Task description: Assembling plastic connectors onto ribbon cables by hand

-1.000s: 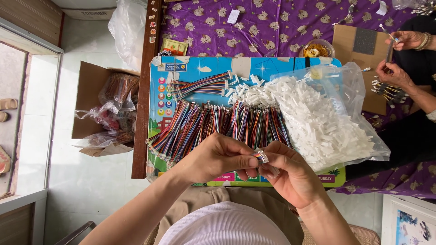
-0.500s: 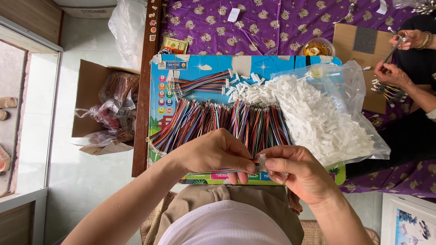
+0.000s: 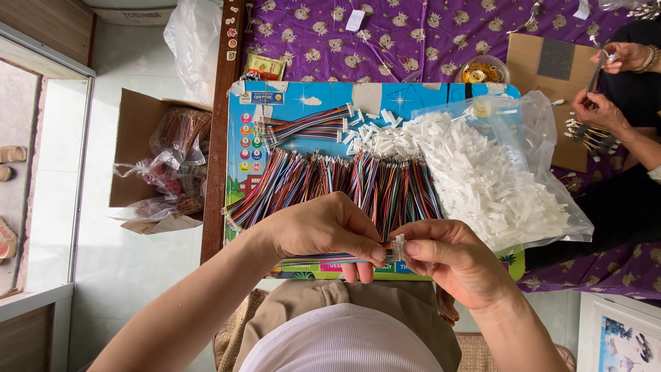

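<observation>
Hands (image 3: 392, 251) lower, closer to body; wire bundle (image 3: 323, 260) now horizontal.

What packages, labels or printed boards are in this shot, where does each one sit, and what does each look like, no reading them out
Printed board: under the wires, rectangular, sky blue with coloured dots down its left edge.
Clear plastic bag: right on the board, open, spilling white connectors.
Small packet: on the purple cloth above the board's left corner, green and yellow.
White tag: top centre on the cloth, small rectangle.
Cardboard box: on the floor at left, brown, open, holding bagged wires.

Wire bundles (image 3: 330, 186) lie across the board (image 3: 303, 103). Connector bag (image 3: 502, 179) lies right of them. Cardboard box (image 3: 144, 131) stands left of the board, on the floor.
</observation>
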